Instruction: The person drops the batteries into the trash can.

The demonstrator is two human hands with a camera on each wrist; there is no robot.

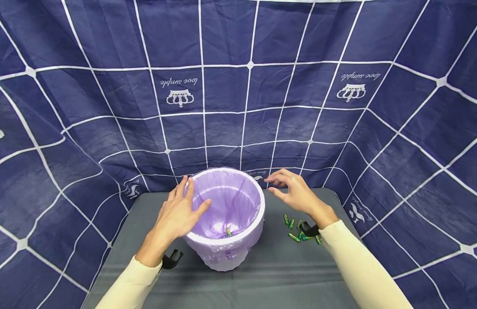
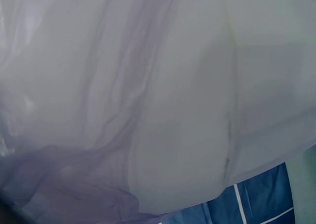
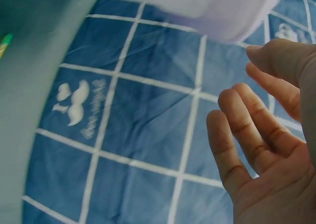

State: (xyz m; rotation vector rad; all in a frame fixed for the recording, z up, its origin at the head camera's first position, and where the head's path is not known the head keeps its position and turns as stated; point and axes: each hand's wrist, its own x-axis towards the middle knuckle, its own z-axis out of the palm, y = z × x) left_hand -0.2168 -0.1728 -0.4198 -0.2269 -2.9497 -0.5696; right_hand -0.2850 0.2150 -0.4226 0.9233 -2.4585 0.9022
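A white bin lined with a thin purple plastic bag stands upright in the head view. My left hand lies over its left rim, fingers extended and thumb reaching over the opening. Close up, the left wrist view shows the bin's pale side and bunched bag film. To the right of the rim, my right hand hovers with fingers loosely bent and nothing between them. Inside the bin, near the bottom, lies one small green-and-yellow battery.
Several more green-and-yellow batteries lie scattered right of the bin, partly behind the right wrist's black strap. Grey cloth covers the table. Blue curtains with white grid lines enclose the back and sides.
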